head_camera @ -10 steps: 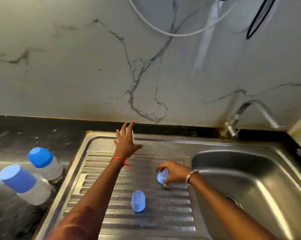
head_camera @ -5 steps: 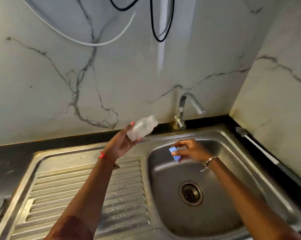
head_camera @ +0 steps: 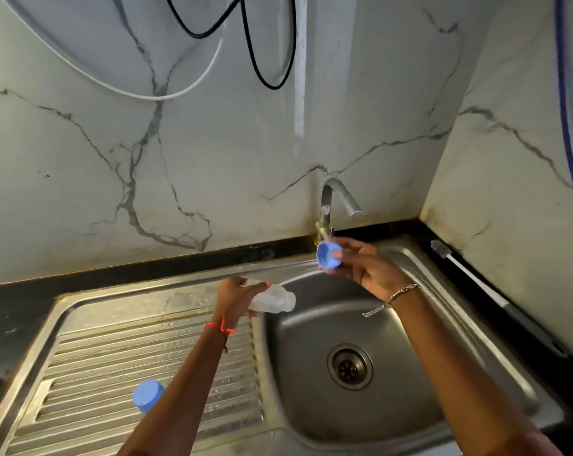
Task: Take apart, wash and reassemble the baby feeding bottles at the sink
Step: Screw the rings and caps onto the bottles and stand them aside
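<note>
The steel sink basin (head_camera: 311, 406) fills the lower right of the frame, with its drain (head_camera: 349, 366) uncovered and open room left all around it. It is bounded on the left by the ridged drainboard (head_camera: 114, 357), and at the back and right by the raised rim and a dark counter strip below the marble wall.

A clear bottle body (head_camera: 273, 299) is grasped by the left hand (head_camera: 234, 299), whose fingers are wrapped round one end. It is held in the air above the edge where drainboard and basin meet. Its long axis lies almost level, with the free end pointed to the right over the basin. Because of blur, it cannot be told which end is the mouth.

A blue cap (head_camera: 328, 255) is pinched by the fingertips of the right hand (head_camera: 367, 268) just below the base of the tap (head_camera: 326, 205), over the basin's back rim. Its hollow side is turned to the left.

A second blue cap (head_camera: 148, 394) rests on the drainboard at lower left, partly hidden by the left forearm. A bottle brush (head_camera: 443, 251) lies along the counter at the right edge.
</note>
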